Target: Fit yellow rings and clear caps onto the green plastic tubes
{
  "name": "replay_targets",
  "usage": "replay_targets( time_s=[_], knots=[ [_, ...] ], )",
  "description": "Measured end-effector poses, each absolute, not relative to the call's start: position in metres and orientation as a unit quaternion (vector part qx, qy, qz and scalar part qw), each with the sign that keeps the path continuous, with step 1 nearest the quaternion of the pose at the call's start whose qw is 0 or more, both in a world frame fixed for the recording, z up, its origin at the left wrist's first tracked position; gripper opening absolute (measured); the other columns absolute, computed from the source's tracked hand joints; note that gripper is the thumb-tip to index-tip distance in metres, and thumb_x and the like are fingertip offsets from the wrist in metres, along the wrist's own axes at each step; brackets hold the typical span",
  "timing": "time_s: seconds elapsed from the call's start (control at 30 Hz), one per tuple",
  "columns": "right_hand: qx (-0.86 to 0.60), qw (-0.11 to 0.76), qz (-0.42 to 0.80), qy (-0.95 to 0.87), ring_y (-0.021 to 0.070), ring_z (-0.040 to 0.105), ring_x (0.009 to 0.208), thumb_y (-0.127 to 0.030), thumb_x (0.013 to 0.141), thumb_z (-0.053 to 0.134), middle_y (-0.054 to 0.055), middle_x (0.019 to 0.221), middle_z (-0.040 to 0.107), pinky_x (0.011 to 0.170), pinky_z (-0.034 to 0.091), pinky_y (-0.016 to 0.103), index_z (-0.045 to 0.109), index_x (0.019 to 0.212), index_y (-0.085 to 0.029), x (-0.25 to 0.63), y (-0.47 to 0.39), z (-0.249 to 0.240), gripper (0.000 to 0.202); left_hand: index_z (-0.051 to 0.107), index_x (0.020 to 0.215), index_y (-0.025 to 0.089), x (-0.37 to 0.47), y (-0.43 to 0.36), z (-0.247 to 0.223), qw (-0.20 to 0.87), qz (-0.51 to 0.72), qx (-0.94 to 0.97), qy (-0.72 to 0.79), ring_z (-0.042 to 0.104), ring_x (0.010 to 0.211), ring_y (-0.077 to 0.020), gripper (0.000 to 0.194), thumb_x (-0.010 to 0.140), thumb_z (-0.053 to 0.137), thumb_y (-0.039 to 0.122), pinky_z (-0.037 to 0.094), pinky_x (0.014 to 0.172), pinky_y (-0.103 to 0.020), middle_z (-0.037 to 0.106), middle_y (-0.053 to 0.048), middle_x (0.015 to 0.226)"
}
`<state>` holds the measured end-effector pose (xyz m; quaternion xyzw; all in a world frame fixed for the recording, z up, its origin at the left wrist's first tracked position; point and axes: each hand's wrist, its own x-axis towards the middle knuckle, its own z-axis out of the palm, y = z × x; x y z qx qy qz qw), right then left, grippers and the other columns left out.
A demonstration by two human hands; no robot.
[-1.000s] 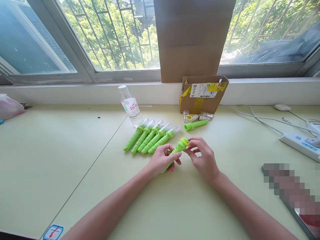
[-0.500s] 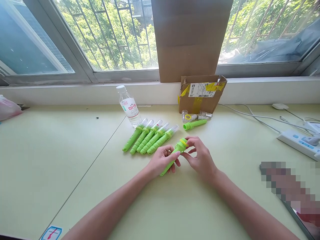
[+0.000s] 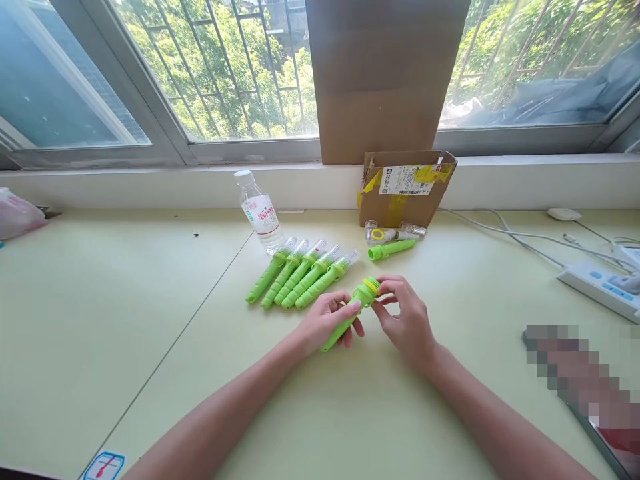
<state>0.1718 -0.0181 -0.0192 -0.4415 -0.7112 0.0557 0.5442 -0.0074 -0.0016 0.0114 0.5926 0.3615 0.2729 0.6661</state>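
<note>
My left hand (image 3: 334, 320) is closed around a green plastic handle (image 3: 344, 331) with a threaded top, tilted up to the right. Around that threaded end sits a yellow ring (image 3: 371, 286). The fingertips of my right hand (image 3: 404, 313) pinch the ring's right side, the thumb just below it. Beyond my left hand, several green handles with clear caps (image 3: 303, 273) lie side by side. One loose green handle (image 3: 393, 250) without a cap rests farther back, beside clear caps (image 3: 413, 229) and another yellow ring (image 3: 378, 235).
A water bottle (image 3: 260, 217) stands behind the row of capped handles. An open cardboard box (image 3: 400, 193) is against the back wall. To the right are white cables (image 3: 520, 233), a power strip (image 3: 600, 287) and a blurred flat device (image 3: 590, 427).
My right hand has shifted slightly at the threaded end, and more of the green thread shows above the yellow ring. My left hand keeps its grip on the handle.
</note>
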Motion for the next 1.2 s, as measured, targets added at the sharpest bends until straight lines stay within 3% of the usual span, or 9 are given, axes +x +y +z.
replay_targets(
  time_s=[0.5, 0.77, 0.93, 1.07, 1.2],
  knots=[
    [-0.426, 0.567, 0.037, -0.704, 0.0107, 0.061, 0.067, -0.008, 0.083, 0.060, 0.003, 0.094, 0.060, 0.057, 0.058, 0.026, 0.052, 0.086, -0.022, 0.174, -0.017, -0.021, 0.016, 0.055, 0.085, 0.014, -0.008, 0.001, 0.011, 0.687, 0.269, 0.575, 0.354, 0.056, 0.044, -0.0096, 0.035, 0.087, 0.054, 0.050, 0.038, 0.039, -0.018, 0.069, -0.007, 0.074],
    [-0.443, 0.557, 0.022, -0.703, 0.0083, 0.058, 0.058, -0.009, 0.083, 0.060, 0.002, 0.094, 0.060, 0.057, 0.056, 0.026, 0.051, 0.085, -0.021, 0.175, -0.016, -0.023, 0.015, 0.051, 0.081, 0.020, 0.000, -0.005, 0.012, 0.587, 0.301, 0.597, 0.457, 0.050, 0.046, -0.0084, 0.037, 0.067, 0.077, 0.040, 0.037, 0.036, -0.019, 0.052, 0.006, 0.063],
    [-0.451, 0.553, 0.026, -0.700, 0.0087, 0.059, 0.059, -0.010, 0.083, 0.060, 0.003, 0.095, 0.059, 0.054, 0.056, 0.025, 0.051, 0.086, -0.021, 0.175, -0.015, -0.024, 0.014, 0.057, 0.074, 0.017, 0.001, -0.006, 0.007, 0.470, 0.361, 0.661, 0.460, 0.049, 0.058, -0.0085, 0.029, 0.075, 0.070, 0.042, 0.039, 0.049, -0.019, 0.051, 0.004, 0.066],
    [-0.460, 0.546, 0.034, -0.699, 0.0114, 0.062, 0.067, -0.011, 0.083, 0.059, 0.003, 0.095, 0.059, 0.054, 0.056, 0.025, 0.052, 0.089, -0.021, 0.173, -0.015, -0.023, 0.014, 0.060, 0.081, 0.017, 0.002, -0.009, 0.008, 0.491, 0.343, 0.658, 0.456, 0.048, 0.050, -0.0082, 0.027, 0.081, 0.063, 0.044, 0.037, 0.046, -0.020, 0.050, 0.005, 0.059],
    [-0.462, 0.541, 0.047, -0.701, 0.0134, 0.064, 0.073, -0.013, 0.084, 0.059, 0.004, 0.094, 0.060, 0.054, 0.057, 0.025, 0.052, 0.089, -0.021, 0.173, -0.015, -0.021, 0.012, 0.056, 0.075, 0.017, 0.002, -0.010, 0.010, 0.531, 0.333, 0.633, 0.455, 0.047, 0.043, -0.0077, 0.029, 0.080, 0.063, 0.045, 0.034, 0.039, -0.019, 0.048, 0.005, 0.057]
  ],
)
